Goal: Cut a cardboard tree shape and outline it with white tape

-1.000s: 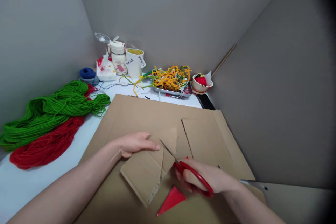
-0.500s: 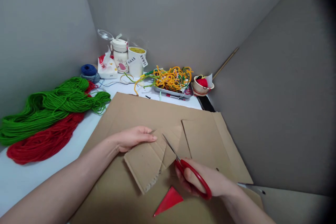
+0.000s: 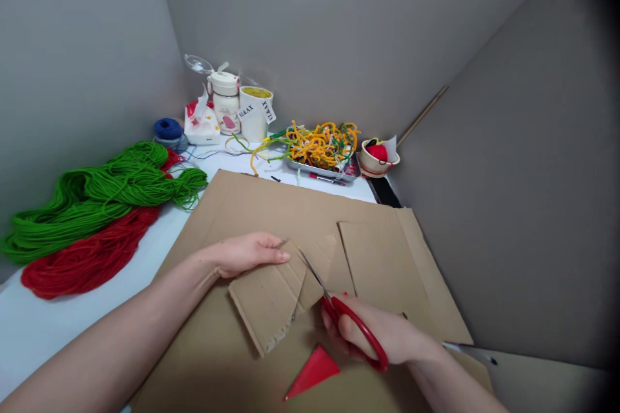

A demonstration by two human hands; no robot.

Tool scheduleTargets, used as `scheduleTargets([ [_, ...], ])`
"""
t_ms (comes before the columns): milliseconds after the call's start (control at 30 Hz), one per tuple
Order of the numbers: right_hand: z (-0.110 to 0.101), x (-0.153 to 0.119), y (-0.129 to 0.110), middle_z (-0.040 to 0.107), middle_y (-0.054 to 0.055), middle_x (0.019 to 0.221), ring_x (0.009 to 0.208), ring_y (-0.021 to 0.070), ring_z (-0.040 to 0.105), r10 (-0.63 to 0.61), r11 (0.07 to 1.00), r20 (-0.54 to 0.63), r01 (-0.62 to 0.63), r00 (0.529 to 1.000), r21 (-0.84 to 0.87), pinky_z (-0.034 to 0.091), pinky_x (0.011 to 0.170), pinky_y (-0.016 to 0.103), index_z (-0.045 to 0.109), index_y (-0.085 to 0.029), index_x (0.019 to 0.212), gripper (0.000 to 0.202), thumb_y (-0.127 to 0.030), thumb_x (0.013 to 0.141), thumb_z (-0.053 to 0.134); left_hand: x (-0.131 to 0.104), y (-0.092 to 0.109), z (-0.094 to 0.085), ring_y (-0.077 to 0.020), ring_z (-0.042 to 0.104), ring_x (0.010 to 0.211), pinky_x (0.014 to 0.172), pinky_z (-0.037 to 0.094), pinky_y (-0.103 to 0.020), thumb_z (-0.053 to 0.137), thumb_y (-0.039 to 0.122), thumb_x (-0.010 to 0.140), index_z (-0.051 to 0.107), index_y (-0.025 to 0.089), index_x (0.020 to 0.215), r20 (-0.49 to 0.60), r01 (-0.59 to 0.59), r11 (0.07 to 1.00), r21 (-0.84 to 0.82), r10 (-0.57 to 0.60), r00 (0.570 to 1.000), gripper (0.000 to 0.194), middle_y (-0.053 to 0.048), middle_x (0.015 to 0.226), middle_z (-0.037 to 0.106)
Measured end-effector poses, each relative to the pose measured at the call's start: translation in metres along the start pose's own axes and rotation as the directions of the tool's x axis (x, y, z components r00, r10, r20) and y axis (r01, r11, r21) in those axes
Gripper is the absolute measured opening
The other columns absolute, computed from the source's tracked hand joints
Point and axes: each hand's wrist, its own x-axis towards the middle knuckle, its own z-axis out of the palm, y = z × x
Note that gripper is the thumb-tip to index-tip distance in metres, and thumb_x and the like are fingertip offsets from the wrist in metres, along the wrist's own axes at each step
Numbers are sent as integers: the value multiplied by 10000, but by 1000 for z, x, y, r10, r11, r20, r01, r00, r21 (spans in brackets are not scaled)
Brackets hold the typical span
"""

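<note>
My left hand pinches the upper edge of a small cut cardboard piece, thumb on top. A torn, ragged edge shows at the piece's lower right. In my right hand are red-handled scissors, my fingers wrapped round the handles. Their blades point up and left, lying over the piece's right part near a slit. Below the piece, a red triangle lies on the large cardboard sheet.
Green yarn and red yarn lie at the left. Behind the sheet stand a bottle, a white cup, a tray of orange yarn and a small bowl. Grey walls enclose the table.
The view has shifted slightly, so the background sits a little further right. Both hands keep their holds, and the scissors have barely moved relative to the cardboard piece.
</note>
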Motion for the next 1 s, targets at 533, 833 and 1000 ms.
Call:
scheduleTargets([
  [533, -3, 5, 11, 441, -35, 574, 486, 80, 364, 21, 987, 50, -13, 999, -160, 295, 449, 206, 427, -184, 736, 408, -534, 923, 335, 0, 0, -2, -193, 670, 692, 680, 515, -305, 697, 416, 708, 685, 138, 929, -18, 0, 1000, 10, 0, 1000, 355, -105, 902, 729],
  [833, 8, 3, 16, 411, -34, 626, 511, 80, 361, 31, 999, -43, -32, 999, -21, 294, 456, 205, 402, -188, 779, 510, -662, 887, 249, -1, 2, -2, -205, 679, 702, 662, 518, -301, 694, 406, 716, 687, 145, 968, -18, -8, 1000, -21, 7, 1000, 363, -114, 913, 730],
  [1000, 14, 3, 11, 430, -25, 627, 513, 87, 351, 25, 998, -97, -30, 995, -48, 304, 468, 217, 405, -187, 787, 536, -658, 896, 174, 0, 0, -4, -201, 682, 718, 660, 515, -285, 681, 390, 736, 683, 150, 991, -7, -19, 999, -31, 19, 1000, 350, -106, 920, 731],
])
